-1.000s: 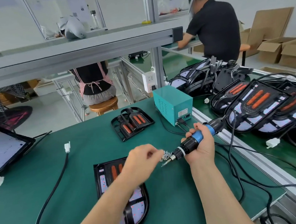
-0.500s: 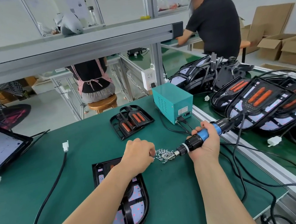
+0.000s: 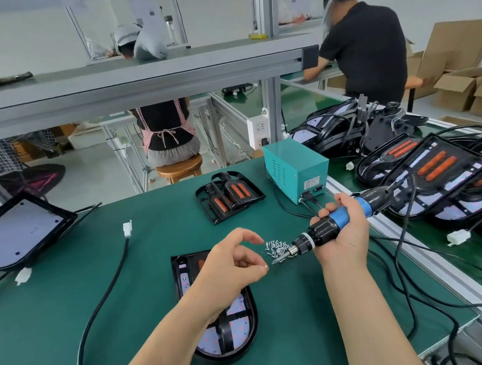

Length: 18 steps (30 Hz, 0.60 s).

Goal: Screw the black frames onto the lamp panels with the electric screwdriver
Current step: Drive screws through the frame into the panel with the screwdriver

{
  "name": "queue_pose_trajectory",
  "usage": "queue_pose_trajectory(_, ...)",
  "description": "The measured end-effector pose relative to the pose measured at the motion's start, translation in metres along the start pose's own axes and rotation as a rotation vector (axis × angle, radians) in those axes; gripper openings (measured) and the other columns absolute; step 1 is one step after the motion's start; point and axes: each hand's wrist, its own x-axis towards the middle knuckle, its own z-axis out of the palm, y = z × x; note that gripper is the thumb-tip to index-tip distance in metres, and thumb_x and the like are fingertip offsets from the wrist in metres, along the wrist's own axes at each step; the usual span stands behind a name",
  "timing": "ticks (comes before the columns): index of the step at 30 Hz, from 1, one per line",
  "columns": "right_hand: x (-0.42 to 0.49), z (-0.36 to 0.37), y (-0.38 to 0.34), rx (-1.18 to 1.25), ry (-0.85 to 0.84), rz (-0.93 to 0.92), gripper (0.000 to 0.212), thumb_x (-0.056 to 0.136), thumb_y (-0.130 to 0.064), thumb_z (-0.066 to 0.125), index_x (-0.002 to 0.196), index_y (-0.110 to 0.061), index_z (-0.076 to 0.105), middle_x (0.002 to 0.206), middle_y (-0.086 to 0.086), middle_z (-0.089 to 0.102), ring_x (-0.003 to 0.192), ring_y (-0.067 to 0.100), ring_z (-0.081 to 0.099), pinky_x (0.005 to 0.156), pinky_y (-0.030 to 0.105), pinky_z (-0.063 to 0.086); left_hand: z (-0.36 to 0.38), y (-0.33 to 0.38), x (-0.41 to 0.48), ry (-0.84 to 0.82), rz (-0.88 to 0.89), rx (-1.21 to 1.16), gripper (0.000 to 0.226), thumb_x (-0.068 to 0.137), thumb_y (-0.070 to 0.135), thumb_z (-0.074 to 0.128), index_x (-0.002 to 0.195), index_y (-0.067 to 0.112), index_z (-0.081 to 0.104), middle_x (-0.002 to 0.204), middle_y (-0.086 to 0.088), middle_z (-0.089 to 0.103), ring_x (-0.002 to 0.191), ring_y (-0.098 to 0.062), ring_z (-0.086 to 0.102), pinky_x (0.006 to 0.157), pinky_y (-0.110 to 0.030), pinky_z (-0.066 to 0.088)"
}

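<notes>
Nearest the camera, on the near side of the screw pile [image 3: 277, 246], lies a lamp panel [image 3: 237, 332] with its black frame [image 3: 225, 331] laid on it, partly hidden under the left forearm. Just left of the pile hovers the left hand [image 3: 230, 264], fingers curled. A pale speck at one fingertip may be a screw (too small to say), so I cannot tell whether it pinches anything. Right of the pile, the right hand [image 3: 343, 232] is wrapped round the electric screwdriver [image 3: 328, 227], whose bit dips into the pile's near edge. Beyond the pile sit a spare frame [image 3: 229, 195] and a teal power box [image 3: 295, 167].

The bit could lift several screws at once, and strays might drop onto the panel. A screw seated crooked would likely slip and scar the frame.
</notes>
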Motion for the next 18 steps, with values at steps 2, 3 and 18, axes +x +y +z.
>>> queue_pose_trajectory(2,-0.013,0.006,0.004,-0.018,-0.043,-0.003,0.023,0.084,-0.021,0.075,0.099,-0.021,0.057,0.068,-0.005,0.059,0.053,0.011,0.055,0.053,0.020,0.045,-0.001,0.000,-0.011,0.020,-0.011,-0.078,0.037,0.079,0.010,0.076,0.096,0.041,0.065,0.084,0.000,0.075,0.071,-0.011,0.058,0.073,-0.020,0.049)
queue_pose_trajectory(3,-0.020,0.009,0.006,-0.030,-0.059,-0.007,0.024,0.084,-0.022,0.075,0.099,-0.021,0.058,0.068,-0.005,0.059,0.053,0.011,0.055,0.053,0.020,0.045,-0.001,0.000,-0.015,0.023,-0.017,-0.101,0.035,0.077,0.012,0.076,0.096,0.040,0.066,0.084,0.001,0.074,0.072,-0.011,0.059,0.073,-0.019,0.049)
queue_pose_trajectory(18,-0.060,0.026,0.010,-0.102,-0.110,-0.069,0.015,0.087,-0.023,0.074,0.087,-0.021,0.060,0.067,-0.005,0.059,0.054,0.011,0.055,0.052,0.021,0.047,-0.012,0.001,-0.048,0.054,0.020,-0.165,0.033,0.085,-0.001,0.073,0.107,0.022,0.067,0.080,0.004,0.071,0.067,-0.007,0.056,0.065,-0.016,0.046)
